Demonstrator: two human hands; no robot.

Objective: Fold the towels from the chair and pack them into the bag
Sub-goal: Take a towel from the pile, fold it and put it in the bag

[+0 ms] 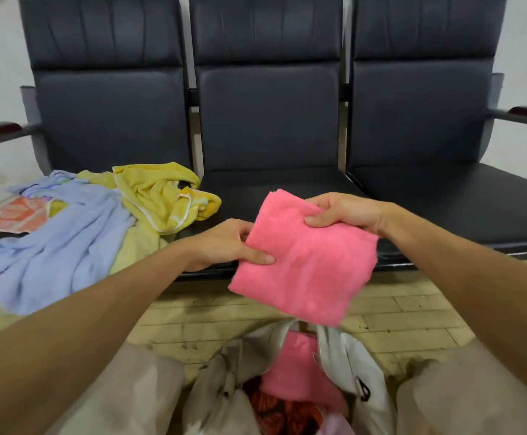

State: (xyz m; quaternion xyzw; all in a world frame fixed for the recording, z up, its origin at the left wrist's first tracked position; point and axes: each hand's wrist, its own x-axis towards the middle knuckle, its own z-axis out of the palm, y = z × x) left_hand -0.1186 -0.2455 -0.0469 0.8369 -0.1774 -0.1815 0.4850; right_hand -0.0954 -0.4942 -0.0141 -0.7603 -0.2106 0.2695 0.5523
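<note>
A person is holding a folded pink towel in both hands above an open bag on the wooden floor, in front of a row of dark padded chairs. The left hand is pinching the towel's near-left edge, thumb on top, while the right hand is gripping the far upper corner, fingers curled round the cloth. Gripped at opposite sides, the square is being kept flat and its layers together, most likely so it can go into the bag without coming undone. The towel is hanging between the two hands, tilted, its lower edge just above the bag's mouth and clear of the chair seat. Inside the bag another pink towel is already lying on top of something red. On the left seat a blue towel, a yellow towel and an orange-and-white towel are lying crumpled and unfolded, well apart from both hands, the blue one drooping over the seat's front edge. Several towels appear to be left to fold.
</note>
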